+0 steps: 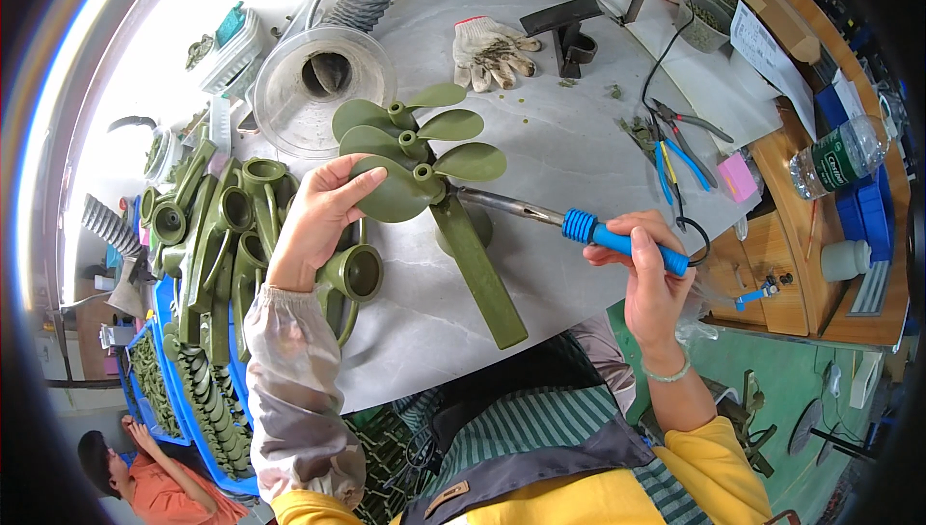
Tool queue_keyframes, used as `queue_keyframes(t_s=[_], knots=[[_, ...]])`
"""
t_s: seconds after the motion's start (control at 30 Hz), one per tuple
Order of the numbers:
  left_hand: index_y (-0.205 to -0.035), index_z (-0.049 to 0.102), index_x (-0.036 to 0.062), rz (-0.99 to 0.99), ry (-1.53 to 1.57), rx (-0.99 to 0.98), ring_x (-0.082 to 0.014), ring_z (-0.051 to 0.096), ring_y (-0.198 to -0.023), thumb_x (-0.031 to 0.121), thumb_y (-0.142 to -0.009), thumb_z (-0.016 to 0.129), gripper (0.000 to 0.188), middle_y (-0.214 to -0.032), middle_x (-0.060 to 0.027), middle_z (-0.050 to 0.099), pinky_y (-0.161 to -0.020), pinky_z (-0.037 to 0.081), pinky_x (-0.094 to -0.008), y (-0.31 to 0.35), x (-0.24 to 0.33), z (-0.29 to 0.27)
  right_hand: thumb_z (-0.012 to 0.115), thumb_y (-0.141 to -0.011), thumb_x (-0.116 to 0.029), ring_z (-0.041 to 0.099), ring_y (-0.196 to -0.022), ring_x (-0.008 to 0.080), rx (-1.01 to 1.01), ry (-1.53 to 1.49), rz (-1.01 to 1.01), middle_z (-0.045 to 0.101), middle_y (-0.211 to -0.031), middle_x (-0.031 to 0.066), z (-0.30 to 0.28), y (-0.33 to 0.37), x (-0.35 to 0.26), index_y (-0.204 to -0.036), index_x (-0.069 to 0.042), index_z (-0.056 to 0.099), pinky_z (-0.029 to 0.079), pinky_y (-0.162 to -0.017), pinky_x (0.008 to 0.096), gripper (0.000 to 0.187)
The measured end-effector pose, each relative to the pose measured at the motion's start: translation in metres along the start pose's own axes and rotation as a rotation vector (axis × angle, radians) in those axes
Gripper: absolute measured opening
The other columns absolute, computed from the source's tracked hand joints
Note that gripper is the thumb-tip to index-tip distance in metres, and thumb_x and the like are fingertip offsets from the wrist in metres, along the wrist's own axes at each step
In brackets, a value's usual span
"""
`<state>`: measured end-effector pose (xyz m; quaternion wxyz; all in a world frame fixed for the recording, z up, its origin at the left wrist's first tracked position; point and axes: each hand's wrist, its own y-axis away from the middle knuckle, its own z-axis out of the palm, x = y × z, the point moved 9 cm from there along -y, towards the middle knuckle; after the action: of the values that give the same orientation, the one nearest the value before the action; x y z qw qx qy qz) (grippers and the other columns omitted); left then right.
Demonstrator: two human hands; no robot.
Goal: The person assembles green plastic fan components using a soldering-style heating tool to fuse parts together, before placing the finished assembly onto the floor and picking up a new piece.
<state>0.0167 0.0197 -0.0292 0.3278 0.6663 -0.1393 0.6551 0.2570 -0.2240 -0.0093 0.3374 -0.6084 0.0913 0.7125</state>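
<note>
Green plastic part [439, 192]: 3 stacked propeller-like pieces with oval blades and a long flat arm, held over the grey table [569, 139].
Left hand [318, 221]: fingers closed around 1 blade, thumb on top.
Right hand [651, 269]: fingers wrapped round the blue handle of a soldering iron [579, 228], metal tip touching the part's hub.
Nearby: pile of green parts [217, 235] left, clear funnel hood [323, 81], work glove [492, 50], pliers [680, 144], water bottle [837, 160].

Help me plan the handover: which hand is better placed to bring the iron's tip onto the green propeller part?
Right. The right hand holds the soldering iron, its tip already near the green propeller part. The left hand is occupied steadying a blade.
</note>
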Motion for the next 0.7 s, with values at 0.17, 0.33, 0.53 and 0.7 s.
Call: queue_keyframes(t_s=[0.17, 0.33, 0.53, 0.7], knots=[[-0.117, 0.063, -0.0021, -0.002, -0.004, -0.006, -0.0083, 0.067, -0.086, 0.010, -0.093, 0.065, 0.027, -0.103, -0.0055, 0.070, -0.074, 0.055, -0.0210, 0.000, 0.001, 0.002, 0.048, -0.098, -0.006, 0.069, -0.075, 0.0253, -0.016, -0.007, -0.009, 0.060, -0.097, 0.0144, -0.002, 0.001, -0.004, -0.096, 0.008, 0.062, 0.060, -0.066, 0.0338, 0.020], [-0.116, 0.063, -0.0018, -0.005, -0.022, 0.003, -0.0077, 0.066, -0.085, 0.011, -0.093, 0.066, 0.027, -0.102, -0.0049, 0.070, -0.072, 0.054, -0.0200, 0.000, -0.001, 0.000, 0.048, -0.097, -0.005, 0.069, -0.072, 0.0250, 0.000, 0.014, -0.024, 0.061, -0.096, 0.0145, -0.006, 0.001, -0.020, -0.096, 0.008, 0.062, 0.060, -0.064, 0.0329, 0.019], [-0.117, 0.063, -0.0014, -0.010, -0.040, -0.010, -0.0075, 0.066, -0.086, 0.011, -0.093, 0.066, 0.027, -0.102, -0.0042, 0.070, -0.072, 0.054, -0.0197, -0.003, -0.003, -0.003, 0.049, -0.096, -0.005, 0.069, -0.067, 0.0241, 0.070, 0.076, 0.016, 0.061, -0.093, 0.0136, -0.024, 0.003, -0.039, -0.095, 0.008, 0.062, 0.060, -0.059, 0.0317, 0.019], [-0.117, 0.063, -0.0007, -0.024, -0.059, 0.030, -0.0080, 0.066, -0.087, 0.013, -0.092, 0.067, 0.029, -0.102, -0.0037, 0.070, -0.071, 0.052, -0.0196, 0.002, 0.003, 0.002, 0.048, -0.095, -0.004, 0.067, -0.064, 0.0239, 0.065, 0.080, 0.019, 0.061, -0.093, 0.0145, -0.037, 0.007, -0.043, -0.094, 0.009, 0.062, 0.059, -0.056, 0.0315, 0.019]])
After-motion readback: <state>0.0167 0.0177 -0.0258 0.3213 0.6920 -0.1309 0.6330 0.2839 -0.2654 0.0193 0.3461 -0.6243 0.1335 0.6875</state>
